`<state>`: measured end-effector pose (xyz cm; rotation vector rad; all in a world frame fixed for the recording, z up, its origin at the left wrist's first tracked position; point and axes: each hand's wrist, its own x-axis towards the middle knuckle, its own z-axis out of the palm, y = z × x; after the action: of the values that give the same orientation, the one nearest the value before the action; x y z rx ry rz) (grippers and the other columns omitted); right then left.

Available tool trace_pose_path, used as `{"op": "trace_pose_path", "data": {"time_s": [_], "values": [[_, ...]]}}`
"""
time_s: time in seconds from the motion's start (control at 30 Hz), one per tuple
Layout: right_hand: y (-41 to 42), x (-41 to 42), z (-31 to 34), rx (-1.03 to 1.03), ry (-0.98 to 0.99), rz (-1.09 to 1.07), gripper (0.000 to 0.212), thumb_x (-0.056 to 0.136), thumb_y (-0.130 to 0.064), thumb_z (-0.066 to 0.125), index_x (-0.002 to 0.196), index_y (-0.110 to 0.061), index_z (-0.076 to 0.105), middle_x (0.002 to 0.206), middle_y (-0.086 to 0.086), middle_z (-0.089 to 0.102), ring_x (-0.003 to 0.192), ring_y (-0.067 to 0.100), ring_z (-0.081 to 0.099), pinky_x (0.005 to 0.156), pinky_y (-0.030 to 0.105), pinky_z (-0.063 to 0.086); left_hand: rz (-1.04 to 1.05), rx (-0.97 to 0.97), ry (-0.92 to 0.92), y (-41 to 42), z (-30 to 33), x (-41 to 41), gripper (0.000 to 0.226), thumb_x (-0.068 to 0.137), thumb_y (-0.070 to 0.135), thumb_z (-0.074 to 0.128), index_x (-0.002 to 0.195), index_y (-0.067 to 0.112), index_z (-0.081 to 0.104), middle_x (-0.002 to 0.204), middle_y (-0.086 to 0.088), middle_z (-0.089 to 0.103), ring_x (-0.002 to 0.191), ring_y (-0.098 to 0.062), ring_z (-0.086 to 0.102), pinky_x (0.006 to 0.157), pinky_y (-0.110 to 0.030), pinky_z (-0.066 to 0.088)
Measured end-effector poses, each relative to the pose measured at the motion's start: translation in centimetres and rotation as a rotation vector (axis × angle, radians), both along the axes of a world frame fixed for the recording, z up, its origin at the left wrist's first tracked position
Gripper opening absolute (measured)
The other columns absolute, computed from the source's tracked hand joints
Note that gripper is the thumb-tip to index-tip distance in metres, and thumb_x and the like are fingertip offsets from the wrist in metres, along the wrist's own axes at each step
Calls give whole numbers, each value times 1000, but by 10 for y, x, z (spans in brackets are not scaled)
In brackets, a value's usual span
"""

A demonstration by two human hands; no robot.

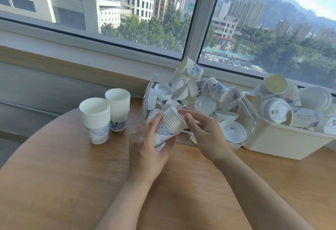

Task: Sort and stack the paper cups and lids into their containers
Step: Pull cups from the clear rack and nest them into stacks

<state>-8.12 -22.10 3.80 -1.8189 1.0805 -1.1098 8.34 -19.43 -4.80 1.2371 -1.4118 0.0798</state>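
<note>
Above the round wooden tabletop (63,175), the left hand (145,149) wraps a tilted nested stack of white blue-patterned paper cups (168,126); the right hand's (205,135) grip curls loosely at its rim. Behind, a clear plastic bin (243,120) holds jumbled cups and lids

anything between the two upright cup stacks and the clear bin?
Head view: only bare table between the cup stacks and the clear bin.
</note>
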Motion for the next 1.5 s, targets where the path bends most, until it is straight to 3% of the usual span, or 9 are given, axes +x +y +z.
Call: {"op": "trace_pose_path", "data": {"time_s": [0.1,0.27,0.47,0.7,0.93,1.1,1.2,1.33,1.5], "values": [[-4,5,-1,27,20,19,32,105,-31,58,136,-27,67,121,-18,74,115,-4,67,97,20,52,-9,-3,-31,0,-2,1,72,83,38,81,146,16,56,133,1,66,116,-21,66,93,-48,51],[-16,8,0,73,-8,69,39,100,-31,68,137,-23,64,126,-5,74,119,4,68,101,30,54,60,-4,-52,4,0,6,72,81,33,87,144,15,58,129,2,68,112,-21,67,91,-51,53],[-42,15,-4,-33,337,1,23,102,-22,65,122,-31,73,111,-18,75,104,-3,68,96,21,53,160,86,129,16,2,16,72,82,29,84,146,20,55,129,2,66,118,-19,63,95,-39,54],[-60,26,-17,-74,553,90,26,102,-18,65,123,-29,75,109,-18,75,91,-11,65,80,4,47,249,129,190,23,0,20,74,80,25,88,145,22,55,133,4,66,122,-22,64,95,-43,56],[-70,30,-16,-160,669,144,35,98,-3,59,108,-27,82,116,-10,73,102,6,64,90,24,49,248,155,211,21,-1,23,72,82,29,85,146,26,52,135,3,65,122,-22,63,96,-44,56],[-68,26,-19,-225,749,100,38,104,-6,48,128,-21,74,140,-10,64,128,13,58,106,33,45,233,138,210,19,-2,22,75,80,24,87,146,24,53,132,4,66,120,-23,64,95,-48,56],[-68,25,-21,-210,750,71,40,107,-9,42,139,-17,65,149,-7,56,133,17,55,108,38,46,227,135,213,19,-2,22,75,80,23,88,147,25,52,134,5,65,121,-22,64,96,-48,55],[-65,23,-16,-204,710,11,41,108,-11,44,146,-14,58,153,-6,50,131,17,54,107,30,42,209,89,191,19,0,20,74,79,20,89,144,22,55,129,5,65,118,-20,64,98,-46,55],[-48,14,6,-129,324,-141,32,107,-27,54,137,-25,65,134,-19,61,104,-3,61,93,22,49,187,66,140,18,0,20,66,81,30,80,142,19,57,134,4,66,121,-21,63,102,-48,52]]}}
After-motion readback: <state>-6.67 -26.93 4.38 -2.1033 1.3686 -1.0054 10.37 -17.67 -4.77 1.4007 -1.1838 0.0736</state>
